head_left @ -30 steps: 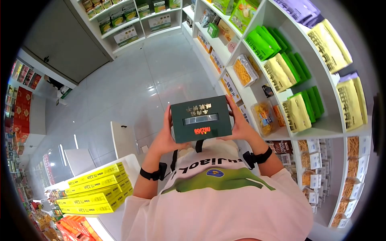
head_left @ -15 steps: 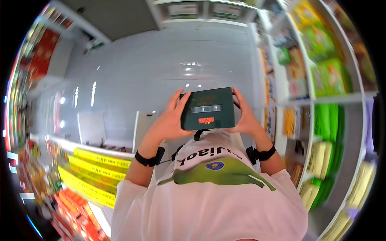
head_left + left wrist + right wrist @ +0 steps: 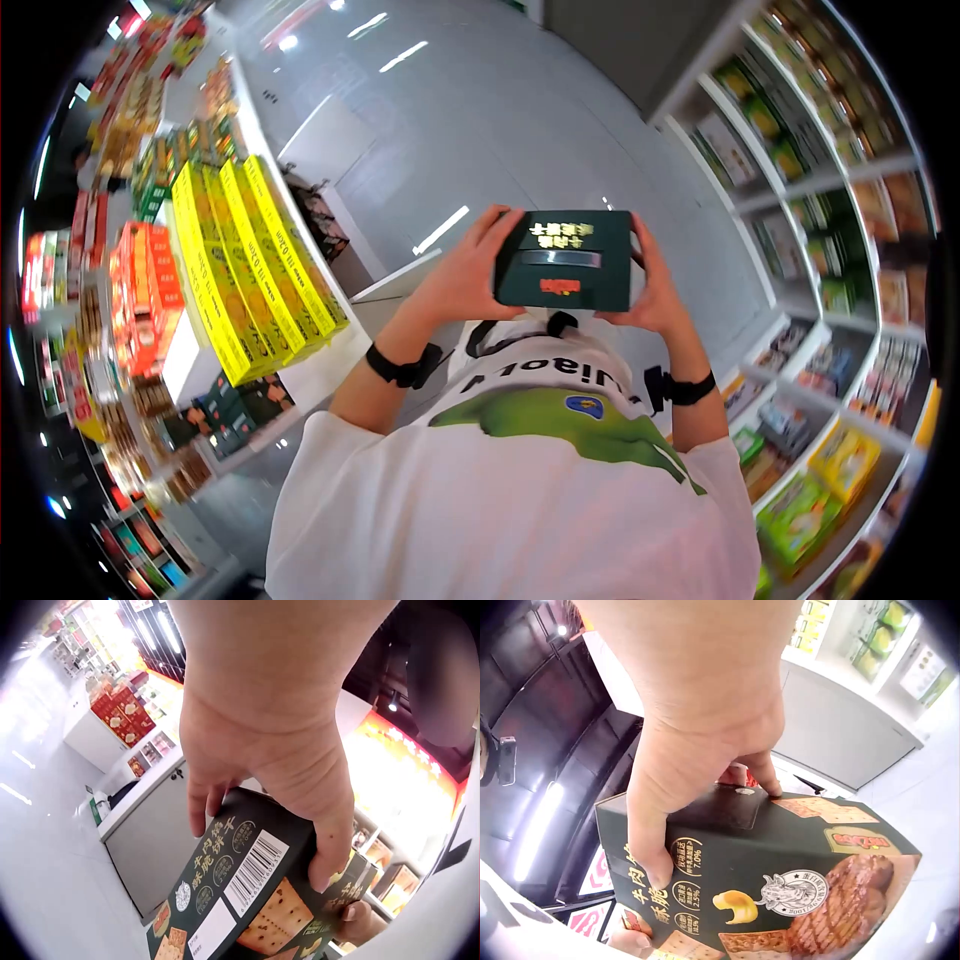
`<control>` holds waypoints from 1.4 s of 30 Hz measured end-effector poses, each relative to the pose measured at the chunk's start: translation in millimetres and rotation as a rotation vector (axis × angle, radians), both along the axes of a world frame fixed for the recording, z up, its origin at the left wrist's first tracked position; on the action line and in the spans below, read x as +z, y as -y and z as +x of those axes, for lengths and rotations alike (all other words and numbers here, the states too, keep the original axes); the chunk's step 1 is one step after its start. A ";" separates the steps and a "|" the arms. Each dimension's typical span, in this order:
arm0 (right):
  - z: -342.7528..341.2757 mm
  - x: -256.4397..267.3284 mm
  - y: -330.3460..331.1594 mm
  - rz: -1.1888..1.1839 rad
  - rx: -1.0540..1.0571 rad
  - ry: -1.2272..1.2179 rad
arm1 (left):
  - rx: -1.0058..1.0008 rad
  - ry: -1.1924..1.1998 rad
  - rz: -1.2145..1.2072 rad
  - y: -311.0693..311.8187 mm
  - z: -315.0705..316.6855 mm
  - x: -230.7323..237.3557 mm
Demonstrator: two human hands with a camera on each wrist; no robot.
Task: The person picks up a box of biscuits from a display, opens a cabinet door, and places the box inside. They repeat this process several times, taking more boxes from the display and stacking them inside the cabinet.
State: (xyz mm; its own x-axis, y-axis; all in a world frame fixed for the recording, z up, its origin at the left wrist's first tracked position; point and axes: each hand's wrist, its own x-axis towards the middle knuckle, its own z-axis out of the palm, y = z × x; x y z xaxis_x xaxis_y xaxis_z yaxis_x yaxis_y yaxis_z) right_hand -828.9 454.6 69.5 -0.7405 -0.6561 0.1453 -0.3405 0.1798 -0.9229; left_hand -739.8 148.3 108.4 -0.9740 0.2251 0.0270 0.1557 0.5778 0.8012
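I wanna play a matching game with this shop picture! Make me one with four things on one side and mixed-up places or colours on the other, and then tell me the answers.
Things:
1. The dark green box
2. The yellow boxes
3. The wrist straps
4. The badge on the white shirt

Places and colours:
A. On a white counter
B. Mostly blue
C. Held between the left hand and the right hand
D. Black

Right pairs: 1-C, 2-A, 3-D, 4-B
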 end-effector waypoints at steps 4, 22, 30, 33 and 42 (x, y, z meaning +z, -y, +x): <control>-88.5 -16.7 27.1 0.089 0.009 -0.010 | 0.018 -0.090 0.110 28.1 -73.1 -26.7; -409.6 -49.1 295.5 0.122 0.521 -0.042 | 0.487 0.083 -0.268 190.1 -274.3 -51.1; -493.5 -76.8 493.2 0.015 1.076 -0.059 | 0.983 0.329 -0.347 248.9 -300.3 -38.8; -477.5 -109.2 551.9 0.108 1.249 -0.018 | 1.162 0.302 -0.401 262.1 -285.2 -58.1; -377.9 -148.2 665.0 0.609 1.394 0.004 | 1.633 0.586 -0.406 365.4 -170.0 -161.7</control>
